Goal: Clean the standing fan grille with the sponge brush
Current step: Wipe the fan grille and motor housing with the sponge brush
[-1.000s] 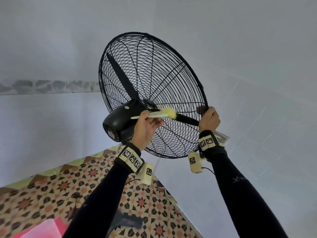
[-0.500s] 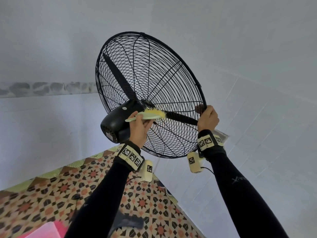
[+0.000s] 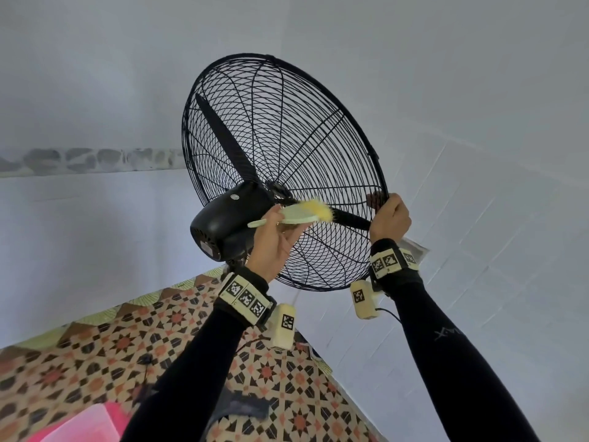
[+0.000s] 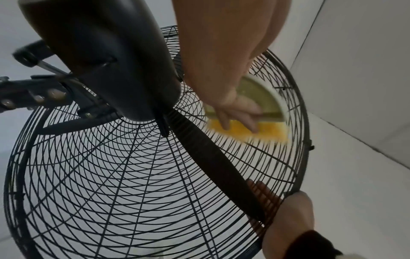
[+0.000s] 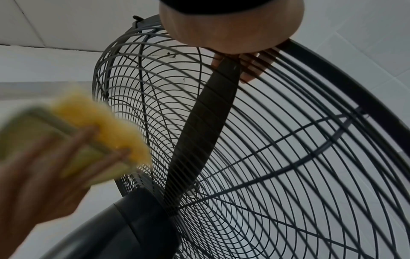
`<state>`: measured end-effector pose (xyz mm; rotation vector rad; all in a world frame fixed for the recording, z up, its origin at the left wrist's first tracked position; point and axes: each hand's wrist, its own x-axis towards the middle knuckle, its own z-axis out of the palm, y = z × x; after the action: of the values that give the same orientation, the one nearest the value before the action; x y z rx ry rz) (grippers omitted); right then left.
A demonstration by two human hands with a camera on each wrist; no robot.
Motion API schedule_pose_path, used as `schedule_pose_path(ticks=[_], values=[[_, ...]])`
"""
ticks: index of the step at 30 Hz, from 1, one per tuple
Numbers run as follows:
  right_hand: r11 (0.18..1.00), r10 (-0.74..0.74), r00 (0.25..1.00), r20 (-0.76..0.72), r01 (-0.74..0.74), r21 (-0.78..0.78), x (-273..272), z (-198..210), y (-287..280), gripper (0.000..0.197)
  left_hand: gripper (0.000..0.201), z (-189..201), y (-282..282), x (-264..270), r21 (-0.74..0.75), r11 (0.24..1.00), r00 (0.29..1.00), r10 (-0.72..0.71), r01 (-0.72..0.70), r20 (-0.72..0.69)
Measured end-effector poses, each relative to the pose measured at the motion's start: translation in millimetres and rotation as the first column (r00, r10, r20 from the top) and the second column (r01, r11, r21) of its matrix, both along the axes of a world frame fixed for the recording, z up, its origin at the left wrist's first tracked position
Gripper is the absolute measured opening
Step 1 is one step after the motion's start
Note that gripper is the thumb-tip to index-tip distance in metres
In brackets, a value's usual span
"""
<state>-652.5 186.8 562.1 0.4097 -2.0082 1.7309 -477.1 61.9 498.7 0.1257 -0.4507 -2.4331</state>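
A person's left hand, arm raised, holds the sponge brush in its grip, the yellow sponge against the rear of the black fan grille just beside the motor housing. The right hand clamps its grip on the grille's rim at the right edge, fingers hooked through the wires near a blade. White walls surround; patterned floor below.

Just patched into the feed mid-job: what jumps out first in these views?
The big black fan grille fills the middle of the head view, tilted against the pale wall. The left hand holds the yellow sponge brush on the wires beside the motor housing. The right hand grips the grille's rim.
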Motion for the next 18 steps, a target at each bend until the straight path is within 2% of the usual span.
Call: schedule_pose_path(ticks=[3, 6, 8, 11, 13, 15, 17, 18], values=[[0.999, 0.035, 0.999, 0.004, -0.035, 0.017, 0, 2, 1, 0.04, 0.024, 1, -1, 3, -0.096, 0.995, 1.0, -0.007, 0.007, -0.003], [0.997, 0.072, 0.997, 0.014, -0.073, 0.033, 1, 5, 4, 0.04, 0.004, 3, -20, 9, -0.073, 0.997, 0.994, 0.007, -0.015, -0.111], [0.996, 0.077, 0.997, 0.007, -0.078, 0.04, 3, 6, 6, 0.039, 0.005, 10, -30, 16, -0.075, 0.997, 0.99, 0.009, -0.02, -0.137], [0.997, 0.072, 0.996, -0.058, -0.07, 0.039, 8, 11, 4, 0.042, 0.009, 23, -35, 25, -0.133, 0.986, 0.994, 0.092, -0.099, -0.054], [0.998, 0.061, 0.981, -0.183, -0.054, 0.042, 19, 20, -2, 0.049, 0.022, 23, -31, 26, -0.211, 0.959, 0.98, 0.199, -0.189, 0.023], [0.992, 0.092, 0.931, -0.354, -0.056, 0.109, 34, 33, -13, 0.054, 0.04, 20, -23, 24, -0.32, 0.917, 0.954, 0.284, -0.24, 0.097], [0.967, 0.163, 0.828, -0.536, -0.026, 0.254, 51, 44, -26, 0.063, 0.043, 19, -18, 21, -0.369, 0.898, 0.948, 0.3, -0.242, 0.109], [0.941, 0.223, 0.748, -0.625, 0.002, 0.338, 59, 47, -32, 0.069, 0.039, 21, -16, 20, -0.367, 0.897, 0.949, 0.3, -0.245, 0.1]])
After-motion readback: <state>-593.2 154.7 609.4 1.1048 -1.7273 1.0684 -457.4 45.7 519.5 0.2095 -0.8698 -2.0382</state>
